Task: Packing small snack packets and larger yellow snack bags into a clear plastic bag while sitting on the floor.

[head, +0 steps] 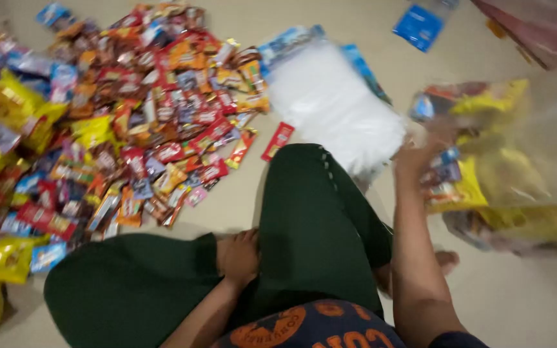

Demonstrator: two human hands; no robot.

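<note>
- The fingers [243,248] of my left hand [238,258] are curled loosely and grip nothing; the hand rests between my crossed legs [311,225] at about 6 o'clock, which I read as a prop to steady me on the floor.
- Far out at 9 to 11 o'clock, well apart from that hand, lies a spread heap of small snack packets [136,109], red, orange and yellow, fanned flat so each one shows.
- A lone red packet [278,141] sits just beside my knee at 12 o'clock, apart from the heap.
- Behind it, a stack of clear plastic bags [333,103] lies flat, near enough for my right arm.
- My right hand [417,158], at 2 o'clock, is up against the mouth of a clear bag filled with packets [485,167]; motion blur hides the fingers, so I cannot tell whether they pinch it.
- That filled bag lies at 3 o'clock, on my right side, away from the loose heap.
</note>
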